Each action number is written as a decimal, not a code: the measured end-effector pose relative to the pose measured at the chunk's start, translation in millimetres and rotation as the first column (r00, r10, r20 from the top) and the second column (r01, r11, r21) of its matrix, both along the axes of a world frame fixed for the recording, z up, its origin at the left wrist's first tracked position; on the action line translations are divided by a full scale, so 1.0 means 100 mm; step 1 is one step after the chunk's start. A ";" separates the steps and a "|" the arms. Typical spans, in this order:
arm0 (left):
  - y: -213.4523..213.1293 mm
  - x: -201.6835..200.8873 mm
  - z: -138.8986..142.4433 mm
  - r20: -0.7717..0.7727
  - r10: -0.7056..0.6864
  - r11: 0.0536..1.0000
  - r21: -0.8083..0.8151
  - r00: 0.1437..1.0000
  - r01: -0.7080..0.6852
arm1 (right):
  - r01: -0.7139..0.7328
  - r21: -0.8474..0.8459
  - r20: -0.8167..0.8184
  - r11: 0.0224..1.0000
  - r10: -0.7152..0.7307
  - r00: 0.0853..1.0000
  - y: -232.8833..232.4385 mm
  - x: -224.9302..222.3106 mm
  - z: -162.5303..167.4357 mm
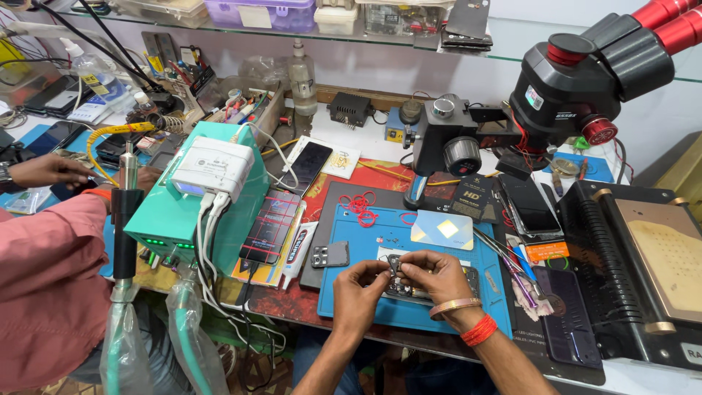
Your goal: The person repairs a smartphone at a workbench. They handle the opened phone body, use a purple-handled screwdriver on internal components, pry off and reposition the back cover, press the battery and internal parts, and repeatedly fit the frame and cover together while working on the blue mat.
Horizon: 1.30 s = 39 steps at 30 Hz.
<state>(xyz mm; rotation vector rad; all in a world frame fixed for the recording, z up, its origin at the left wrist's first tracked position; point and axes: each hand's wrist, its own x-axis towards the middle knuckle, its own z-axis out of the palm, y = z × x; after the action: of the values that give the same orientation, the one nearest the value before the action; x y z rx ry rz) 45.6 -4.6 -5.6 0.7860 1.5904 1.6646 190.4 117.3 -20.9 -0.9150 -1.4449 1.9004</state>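
My left hand [360, 287] and my right hand [433, 276] meet over a blue work mat [351, 245] at the bench's front edge. Both pinch a small dark phone part [395, 265] between their fingertips. Under them lies an opened phone [409, 292] with its insides showing. My right wrist wears a gold bangle and a red thread. A small dark camera module piece [329, 255] rests on the mat to the left of my hands.
A black microscope [563, 95] with red eyepieces stands at back right. A teal power unit [194, 201] with white cables is at left, phones [272, 227] beside it. Tweezers and tools [512, 260] lie right of the mat. Another person in a pink sleeve [44, 271] sits at left.
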 end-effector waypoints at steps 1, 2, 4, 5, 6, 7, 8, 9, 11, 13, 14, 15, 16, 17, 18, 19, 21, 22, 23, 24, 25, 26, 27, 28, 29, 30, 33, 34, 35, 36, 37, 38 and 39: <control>-0.01 0.01 0.02 -0.034 0.014 1.000 -0.003 0.999 -0.014 | -0.002 -0.002 -0.003 1.000 0.002 1.000 0.00 0.00 0.00; -0.02 0.01 0.03 -0.068 0.029 1.000 -0.006 0.997 -0.030 | -0.002 0.001 0.018 1.000 0.002 1.000 0.00 0.00 0.00; -0.03 0.01 0.06 -0.026 0.031 0.999 0.005 0.999 -0.031 | -0.002 0.009 0.063 1.000 0.001 0.998 0.01 0.01 0.01; -0.03 0.01 0.07 -0.006 0.031 0.999 0.012 1.000 -0.031 | -0.007 0.016 0.068 1.000 0.005 0.998 0.01 0.01 0.01; -0.03 0.01 0.07 0.043 0.012 1.000 0.027 0.999 -0.014 | -0.011 0.022 0.073 1.000 0.009 0.997 0.01 0.01 0.02; -0.02 0.01 0.07 0.090 -0.006 0.999 0.044 0.996 0.003 | -0.016 0.029 0.077 0.999 0.013 0.997 0.01 0.01 0.03; -0.01 0.00 0.06 0.137 -0.027 0.998 0.061 0.990 0.019 | -0.021 0.042 0.082 0.999 0.018 0.997 0.02 0.01 0.04; 0.00 0.00 0.05 0.166 -0.046 0.996 0.078 0.985 0.034 | -0.027 0.056 0.086 0.998 0.022 0.996 0.01 0.01 0.04; 0.02 0.00 0.00 0.223 -0.084 0.992 0.110 0.971 0.060 | -0.029 0.084 0.110 0.996 0.019 0.994 0.01 0.02 0.05; 0.03 -0.01 -0.06 0.216 -0.092 0.992 0.108 0.972 0.070 | -0.023 0.117 0.145 0.993 0.006 0.989 -0.01 0.01 0.05; 0.04 -0.01 -0.09 0.213 -0.096 0.991 0.108 0.972 0.075 | -0.038 0.135 0.131 0.990 0.020 0.991 -0.01 0.01 0.05; 0.05 -0.01 -0.11 0.225 -0.096 0.991 0.115 0.970 0.072 | -0.052 0.153 0.117 0.987 0.034 0.993 -0.02 0.00 0.05; 0.05 -0.01 -0.14 0.238 -0.097 0.990 0.123 0.966 0.069 | -0.066 0.171 0.104 0.983 0.048 0.993 -0.04 -0.01 0.05; 0.05 -0.01 -0.16 0.251 -0.097 0.989 0.129 0.963 0.066 | -0.066 0.166 0.110 0.984 0.048 0.993 -0.05 0.00 0.05; 0.05 -0.01 -0.17 0.260 -0.093 0.990 0.130 0.961 0.061 | -0.067 0.161 0.115 0.985 0.049 0.992 -0.05 -0.01 0.05; 0.05 -0.02 -0.18 0.270 -0.091 0.990 0.130 0.959 0.057 | -0.067 0.157 0.120 0.985 0.048 0.992 -0.06 -0.01 0.05; 0.06 -0.02 -0.19 0.293 -0.081 0.991 0.123 0.953 0.046 | 0.000 0.101 0.091 0.995 -0.009 0.996 -0.05 -0.02 0.06; 0.06 -0.03 -0.19 0.306 -0.069 0.993 0.114 0.949 0.035 | 0.031 0.072 0.077 0.997 -0.037 0.996 -0.04 -0.02 0.06; 0.06 -0.03 -0.19 0.319 -0.057 0.994 0.103 0.946 0.025 | 0.047 -0.036 0.020 0.998 -0.046 0.999 -0.02 -0.02 0.06; 0.06 -0.04 -0.19 0.343 -0.050 0.996 0.090 0.938 0.021 | 0.056 -0.144 -0.036 0.988 -0.062 0.997 0.02 -0.02 0.06; 0.06 -0.04 -0.19 0.366 -0.044 0.997 0.077 0.930 0.017 | 0.059 -0.250 -0.090 0.967 -0.084 0.992 0.04 -0.01 0.06; 0.06 -0.04 -0.19 0.389 -0.037 0.998 0.064 0.921 0.014 | 0.037 -0.330 -0.117 0.943 -0.080 0.990 0.05 0.01 0.04; 0.06 -0.05 -0.20 0.394 -0.041 0.998 0.068 0.918 0.015 | 0.014 -0.405 -0.145 0.914 -0.079 0.986 0.06 0.02 0.03; 0.07 -0.05 -0.20 0.400 -0.044 0.997 0.072 0.915 0.017 | -0.012 -0.477 -0.173 0.879 -0.080 0.982 0.07 0.04 0.02; 0.06 -0.05 -0.20 0.406 -0.047 0.997 0.076 0.913 0.017 | -0.038 -0.469 -0.190 0.882 -0.059 0.980 0.07 0.03 0.00; 0.06 -0.05 -0.21 0.417 -0.054 0.996 0.081 0.908 0.022 | -0.064 -0.461 -0.208 0.885 -0.037 0.977 0.06 0.02 -0.02; 0.07 -0.05 -0.21 0.434 -0.075 0.995 0.092 0.898 0.039 | -0.113 -0.371 -0.118 0.922 0.074 0.990 0.03 0.02 -0.03; 0.07 -0.05 -0.21 0.431 -0.077 0.995 0.088 0.899 0.043 | -0.129 -0.331 -0.061 0.935 0.115 0.991 0.03 0.01 -0.02; 0.07 -0.05 -0.21 0.429 -0.077 0.995 0.083 0.900 0.046 | -0.114 -0.272 -0.024 0.956 0.111 0.993 0.02 0.01 -0.02; 0.07 -0.05 -0.21 0.424 -0.078 0.995 0.086 0.902 0.046 | -0.099 -0.212 0.014 0.972 0.104 0.994 0.01 0.00 -0.01; 0.07 -0.05 -0.22 0.419 -0.080 0.995 0.091 0.905 0.046 | -0.085 -0.149 0.052 0.985 0.093 0.994 0.00 0.00 -0.01; 0.07 -0.05 -0.22 0.412 -0.080 0.994 0.095 0.907 0.045 | -0.088 -0.089 0.089 0.992 0.096 0.991 0.01 -0.01 -0.01; 0.07 -0.05 -0.23 0.395 -0.084 0.995 0.090 0.915 0.052 | -0.091 -0.028 0.127 0.995 0.094 0.987 0.02 -0.03 -0.01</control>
<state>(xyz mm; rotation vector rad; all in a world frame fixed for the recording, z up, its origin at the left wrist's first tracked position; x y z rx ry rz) 40.7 2.8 -28.6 0.4902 1.2069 1.7132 187.8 119.6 -22.2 -1.0123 -1.5694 1.9590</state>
